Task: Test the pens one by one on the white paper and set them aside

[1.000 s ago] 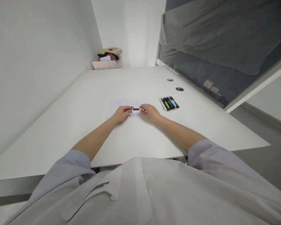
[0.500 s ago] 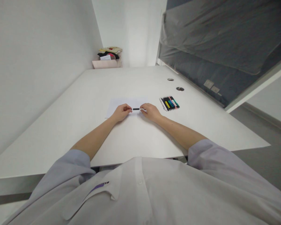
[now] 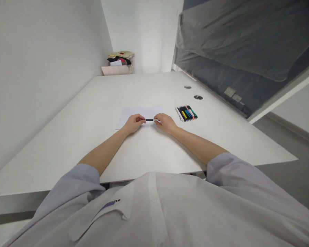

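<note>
A black and white pen (image 3: 149, 119) is held level between my two hands, over a white sheet of paper (image 3: 126, 114). The fingertips of my left hand (image 3: 135, 123) pinch its left end. My right hand (image 3: 165, 122) is closed on the white right end, with part of the pen hidden by the fingers. To the right of my right hand, several pens and markers (image 3: 186, 113) lie side by side on the white table (image 3: 92, 106), in black, white, yellow, blue, green and pink.
Two round cable holes (image 3: 187, 87) (image 3: 198, 97) are set in the table's right side. At the far left edge stands a pale box (image 3: 115, 70) with cloth and other items. A grey covered partition (image 3: 221, 51) rises on the right, and a wall borders the left.
</note>
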`<control>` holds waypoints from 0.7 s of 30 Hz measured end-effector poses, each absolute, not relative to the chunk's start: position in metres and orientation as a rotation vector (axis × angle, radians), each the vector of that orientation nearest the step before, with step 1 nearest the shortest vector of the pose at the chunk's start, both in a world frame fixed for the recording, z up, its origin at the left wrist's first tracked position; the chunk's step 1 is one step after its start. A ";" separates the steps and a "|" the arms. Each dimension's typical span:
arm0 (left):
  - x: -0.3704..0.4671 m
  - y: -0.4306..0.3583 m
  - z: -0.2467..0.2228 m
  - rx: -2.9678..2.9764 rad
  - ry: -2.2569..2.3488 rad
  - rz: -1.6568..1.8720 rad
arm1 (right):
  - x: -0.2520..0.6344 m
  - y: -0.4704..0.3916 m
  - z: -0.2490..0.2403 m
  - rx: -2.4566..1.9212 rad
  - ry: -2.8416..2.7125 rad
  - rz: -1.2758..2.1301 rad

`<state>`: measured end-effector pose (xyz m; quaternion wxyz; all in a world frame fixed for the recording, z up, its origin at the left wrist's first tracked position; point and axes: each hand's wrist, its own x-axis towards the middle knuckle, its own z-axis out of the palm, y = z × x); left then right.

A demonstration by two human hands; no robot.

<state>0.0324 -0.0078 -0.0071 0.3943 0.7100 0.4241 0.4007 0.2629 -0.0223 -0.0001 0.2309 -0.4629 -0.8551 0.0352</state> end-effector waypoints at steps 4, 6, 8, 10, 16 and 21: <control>0.033 -0.008 -0.007 1.809 1.071 1.023 | 0.263 -0.023 0.000 -1.249 -2.357 0.098; 0.033 -0.008 -0.008 1.814 1.074 1.029 | 0.263 -0.023 0.000 -1.245 -2.361 0.085; 0.033 -0.008 -0.008 1.832 1.089 1.028 | 0.263 -0.023 0.000 -1.248 -2.368 0.074; 0.033 -0.008 -0.009 1.867 1.111 1.017 | 0.263 -0.024 0.001 -1.256 -2.380 0.066; 0.034 -0.008 -0.006 1.981 1.185 1.003 | 0.261 -0.026 0.002 -1.304 -2.400 0.061; 0.035 -0.013 -0.002 2.048 1.208 0.976 | 0.262 -0.025 0.001 -1.394 -2.366 0.122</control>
